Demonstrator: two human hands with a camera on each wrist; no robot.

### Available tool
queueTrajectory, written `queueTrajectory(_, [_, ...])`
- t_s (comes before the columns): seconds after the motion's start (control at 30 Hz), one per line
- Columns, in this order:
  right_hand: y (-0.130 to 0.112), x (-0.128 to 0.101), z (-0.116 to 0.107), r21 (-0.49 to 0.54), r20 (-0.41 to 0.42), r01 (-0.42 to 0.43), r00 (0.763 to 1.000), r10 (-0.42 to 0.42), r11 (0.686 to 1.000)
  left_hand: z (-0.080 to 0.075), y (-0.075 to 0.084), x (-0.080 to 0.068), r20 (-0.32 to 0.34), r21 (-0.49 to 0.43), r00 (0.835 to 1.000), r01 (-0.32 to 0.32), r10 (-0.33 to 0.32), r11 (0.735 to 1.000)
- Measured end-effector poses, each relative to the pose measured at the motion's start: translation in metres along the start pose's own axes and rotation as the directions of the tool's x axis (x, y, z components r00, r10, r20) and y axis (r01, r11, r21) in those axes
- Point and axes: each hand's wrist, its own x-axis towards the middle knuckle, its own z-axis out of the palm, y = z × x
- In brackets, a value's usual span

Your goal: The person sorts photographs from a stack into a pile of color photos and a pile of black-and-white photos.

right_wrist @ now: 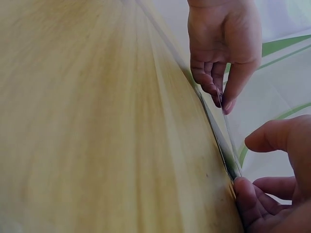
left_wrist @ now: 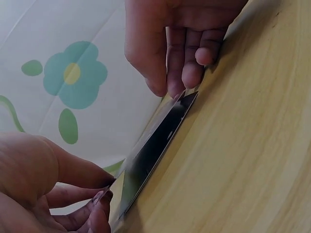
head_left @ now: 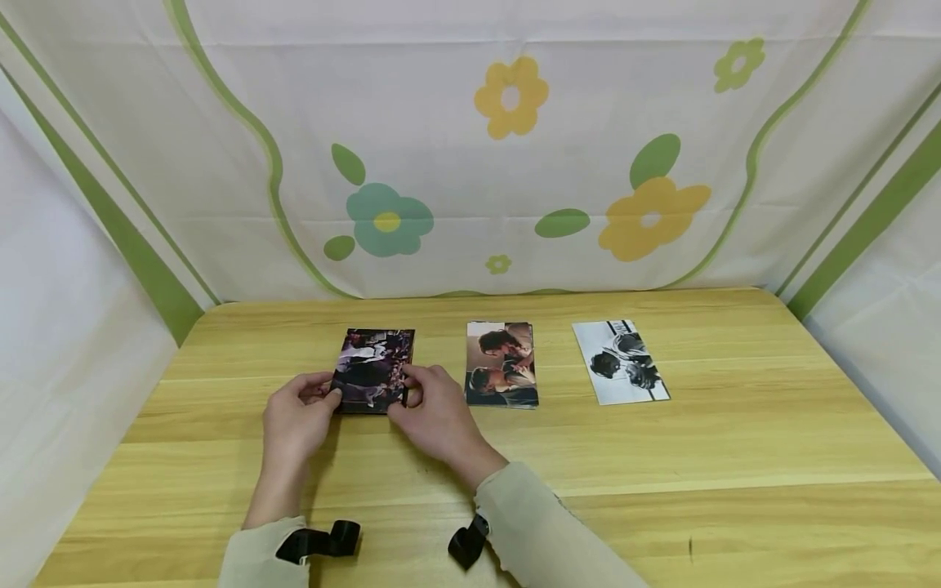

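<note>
A dark photo card [head_left: 371, 367] with a white-clad figure among a crowd lies at the left of the table. My left hand [head_left: 297, 416] pinches its left edge between thumb and fingers. In the left wrist view this upper card is tilted slightly off a dark card [left_wrist: 154, 143] beneath it. At the right edge is my right hand [head_left: 441, 416]. Its fingertips [right_wrist: 244, 191] touch the cards' edge, while its thumb [right_wrist: 265, 137] stands apart from them in the right wrist view.
A small pile of photo cards [head_left: 502, 365], topped by a picture of two people, lies right of my right hand. Farther right is a black-and-white photo card [head_left: 622, 363]. A flowered white cloth [head_left: 456, 163] hangs behind the wooden table [head_left: 720, 457]. Black straps [head_left: 323, 541] hang at both sleeves.
</note>
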Motion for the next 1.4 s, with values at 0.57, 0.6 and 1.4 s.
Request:
queueTrajectory(0.57, [0.0023,-0.0020,-0.0008,-0.005,-0.007,0.008,1.000,-0.008,1.000,0.0029,0.0024,-0.0001,-0.003,-0.018,1.000,0.012,-0.012,1.000])
queueTrajectory(0.6, [0.0024,-0.0022,-0.0009,-0.004,-0.005,0.005,1.000,-0.005,1.000,0.0030,0.0024,-0.0001,-0.004,-0.019,1.000,0.012,-0.012,1.000])
queueTrajectory(1.4, [0.0051,-0.0049,-0.0025,0.067,0.005,0.010,1.000,-0.011,0.998,0.0012,0.0047,-0.0017,-0.001,-0.039,1.000,0.000,-0.001,0.999])
